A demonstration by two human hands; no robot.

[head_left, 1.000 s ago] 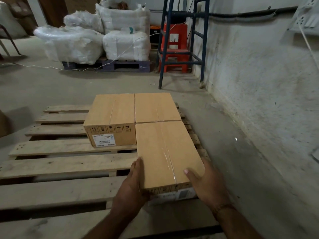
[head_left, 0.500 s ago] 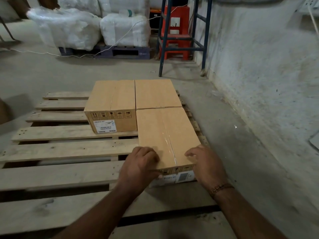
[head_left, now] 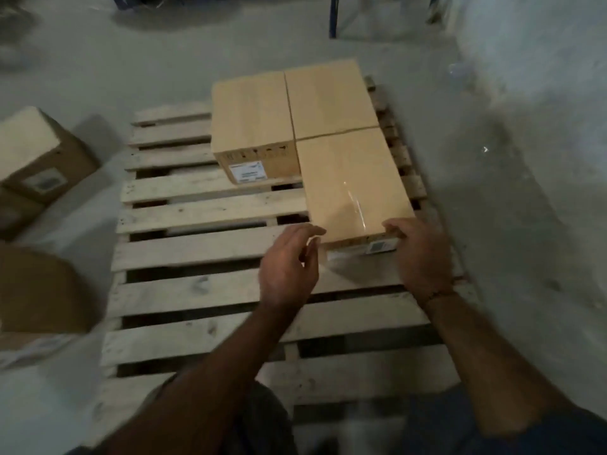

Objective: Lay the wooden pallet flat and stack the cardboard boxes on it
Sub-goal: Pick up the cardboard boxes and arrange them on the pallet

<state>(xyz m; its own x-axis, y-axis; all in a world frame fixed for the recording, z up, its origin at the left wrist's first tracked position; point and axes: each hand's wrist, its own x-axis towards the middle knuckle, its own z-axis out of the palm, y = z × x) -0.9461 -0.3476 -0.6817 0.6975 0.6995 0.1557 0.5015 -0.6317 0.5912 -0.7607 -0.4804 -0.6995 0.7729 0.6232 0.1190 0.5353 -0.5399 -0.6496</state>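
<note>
The wooden pallet (head_left: 210, 290) lies flat on the concrete floor. Three cardboard boxes sit on its far right part: a labelled box (head_left: 251, 126) at the left, a box (head_left: 330, 96) at the far right corner, and the nearest box (head_left: 351, 182) in front of that one, with tape across its top. My right hand (head_left: 418, 251) rests against the near right corner of the nearest box. My left hand (head_left: 290, 264) hovers just off its near left corner, fingers apart and holding nothing.
More cardboard boxes (head_left: 39, 152) stand on the floor left of the pallet, with a rounded brown cardboard shape (head_left: 39, 290) nearer to me. A rough grey wall (head_left: 542, 77) runs along the right. A blue frame leg (head_left: 333, 18) stands beyond the pallet.
My left hand has come off the nearest box and opened. The view has tilted down and the boxes at the left have come into sight. My right hand stays at the box corner.
</note>
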